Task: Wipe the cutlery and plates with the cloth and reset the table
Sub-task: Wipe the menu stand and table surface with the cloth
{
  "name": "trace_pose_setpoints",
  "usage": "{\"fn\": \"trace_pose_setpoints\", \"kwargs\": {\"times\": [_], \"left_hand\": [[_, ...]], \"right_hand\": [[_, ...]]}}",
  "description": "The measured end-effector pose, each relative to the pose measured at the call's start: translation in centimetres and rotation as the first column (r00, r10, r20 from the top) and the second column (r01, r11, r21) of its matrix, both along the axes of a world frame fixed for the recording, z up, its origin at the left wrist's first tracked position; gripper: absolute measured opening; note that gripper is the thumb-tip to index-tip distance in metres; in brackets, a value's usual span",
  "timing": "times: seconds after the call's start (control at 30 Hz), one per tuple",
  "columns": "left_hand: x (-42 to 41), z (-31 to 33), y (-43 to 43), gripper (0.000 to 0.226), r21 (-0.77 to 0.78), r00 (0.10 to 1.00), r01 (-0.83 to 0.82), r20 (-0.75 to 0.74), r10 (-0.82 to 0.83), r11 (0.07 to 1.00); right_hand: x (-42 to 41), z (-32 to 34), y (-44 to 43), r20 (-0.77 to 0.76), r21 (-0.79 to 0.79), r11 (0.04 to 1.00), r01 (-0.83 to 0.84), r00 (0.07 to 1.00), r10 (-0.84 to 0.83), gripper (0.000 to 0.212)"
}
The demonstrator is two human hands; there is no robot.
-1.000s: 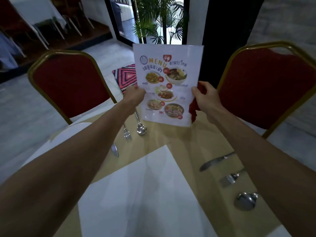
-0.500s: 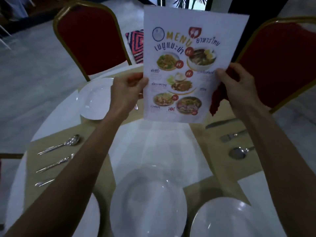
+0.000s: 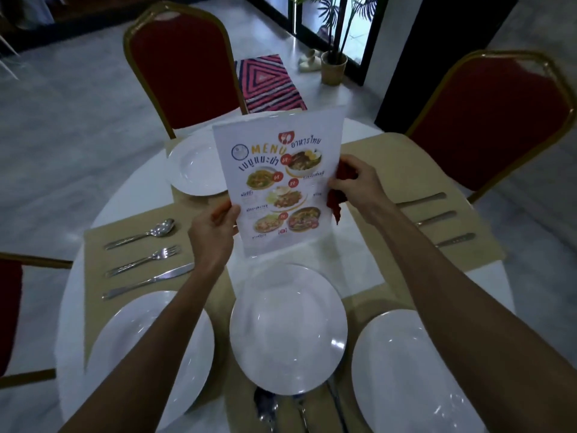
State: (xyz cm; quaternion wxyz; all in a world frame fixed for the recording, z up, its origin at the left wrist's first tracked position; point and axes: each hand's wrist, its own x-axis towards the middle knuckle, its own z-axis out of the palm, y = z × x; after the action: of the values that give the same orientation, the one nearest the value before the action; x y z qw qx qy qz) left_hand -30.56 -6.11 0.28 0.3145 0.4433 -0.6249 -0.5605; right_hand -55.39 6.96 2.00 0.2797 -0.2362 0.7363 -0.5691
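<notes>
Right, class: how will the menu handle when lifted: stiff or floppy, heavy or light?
Probably fairly stiff: the menu stands unbent though the left hand and right hand hold only its side edges. Likely light, since finger pinches carry it.

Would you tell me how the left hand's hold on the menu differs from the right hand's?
The left hand pinches only the menu, at its lower left edge; the right hand grips the right edge higher up. The right hand also bunches the red cloth; the left holds no cloth. Both hold the menu.
</notes>
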Motion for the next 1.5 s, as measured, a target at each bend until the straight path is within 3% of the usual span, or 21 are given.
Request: {"fn": "trace_pose_setpoints", "kwargs": {"times": [0.1,0.33,0.53,0.87,1.5], "left_hand": [[0.5,-1.0,0.9,0.020,0.007,1.000,-0.015,-0.001,0.015,1.000],[0.2,-1.3,1.0,0.018,-0.134,0.988,0.023,0.151,-0.003,0.991],[-0.4,-1.3,0.5,0.017,-0.185,0.972,0.079,0.232,-0.034,0.980],[-0.7,-1.0,0.6,0.018,-0.317,0.951,0.146,0.304,-0.045,0.937],[-0.5,-0.7,0.3,0.021,-0.303,0.945,0.163,0.323,-0.060,0.939]], "right_hand": [[0.5,0.1,-0.3,-0.032,0.026,1.000,0.011,0.999,-0.010,0.050],[0.3,-0.8,-0.6,-0.053,0.095,0.993,0.076,0.996,-0.071,0.054],[-0.1,-0.9,-0.5,-0.048,0.139,0.985,0.101,0.994,-0.095,0.041],[0.5,-1.4,-0.2,-0.061,0.164,0.976,0.142,0.989,-0.134,0.041],[0.8,-1.2,-1.2,-0.065,0.243,0.963,0.113,0.993,-0.100,0.037]]}}
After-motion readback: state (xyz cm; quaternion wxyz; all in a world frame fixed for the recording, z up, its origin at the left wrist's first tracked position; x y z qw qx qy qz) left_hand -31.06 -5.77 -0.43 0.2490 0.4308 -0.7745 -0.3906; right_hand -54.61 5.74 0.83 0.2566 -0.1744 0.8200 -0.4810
